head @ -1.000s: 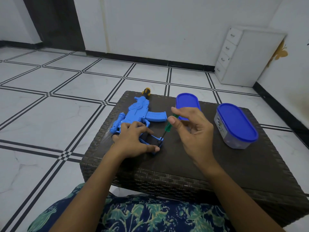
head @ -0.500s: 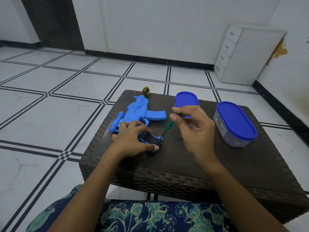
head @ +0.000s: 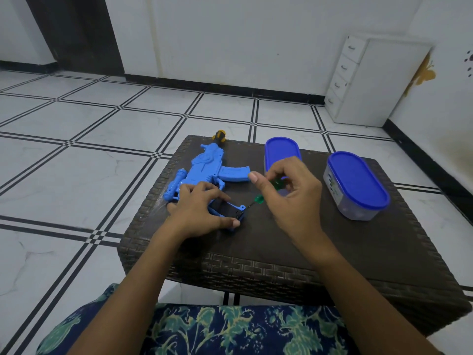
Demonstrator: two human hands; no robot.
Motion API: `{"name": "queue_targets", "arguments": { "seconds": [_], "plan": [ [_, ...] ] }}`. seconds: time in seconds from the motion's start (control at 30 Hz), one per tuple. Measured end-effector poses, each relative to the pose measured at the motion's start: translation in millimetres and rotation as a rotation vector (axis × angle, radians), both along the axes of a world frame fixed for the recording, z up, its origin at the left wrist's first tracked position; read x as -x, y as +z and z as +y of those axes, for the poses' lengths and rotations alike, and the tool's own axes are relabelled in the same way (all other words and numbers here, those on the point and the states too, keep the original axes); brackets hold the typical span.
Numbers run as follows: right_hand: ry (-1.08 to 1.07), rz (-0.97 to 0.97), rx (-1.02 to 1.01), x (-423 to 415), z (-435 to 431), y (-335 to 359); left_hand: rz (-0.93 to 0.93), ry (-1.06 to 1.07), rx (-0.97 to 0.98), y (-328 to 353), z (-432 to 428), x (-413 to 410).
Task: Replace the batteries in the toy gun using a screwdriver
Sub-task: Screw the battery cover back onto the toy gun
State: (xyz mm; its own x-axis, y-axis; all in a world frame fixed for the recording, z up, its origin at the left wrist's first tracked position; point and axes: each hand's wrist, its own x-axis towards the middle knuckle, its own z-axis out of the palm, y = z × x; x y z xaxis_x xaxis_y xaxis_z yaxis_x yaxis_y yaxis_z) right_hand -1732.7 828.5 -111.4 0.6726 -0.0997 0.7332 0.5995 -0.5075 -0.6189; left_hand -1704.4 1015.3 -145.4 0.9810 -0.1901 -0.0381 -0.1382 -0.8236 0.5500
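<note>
A person's left hand point(head: 202, 213) lies palm down, fingers curled over the grip end of a blue toy gun point(head: 204, 172) lying flat on a dark woven table point(head: 320, 242). The right hand point(head: 289, 198) pinches a green-handled screwdriver point(head: 261, 197) between thumb and fingers, its tip slanting down to the gun's near end, beside the left thumb. Just beyond the right hand sit two blue-lidded containers point(head: 357, 184).
</note>
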Motion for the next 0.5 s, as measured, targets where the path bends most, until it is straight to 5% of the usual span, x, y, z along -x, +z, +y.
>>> {"name": "queue_targets", "arguments": {
  "seconds": [0.5],
  "plan": [
    [0.09, 0.325, 0.201, -5.2, 11.3, 19.7, -0.007, -0.002, 0.014, -2.6, -0.5, 0.3]
  ]
}}
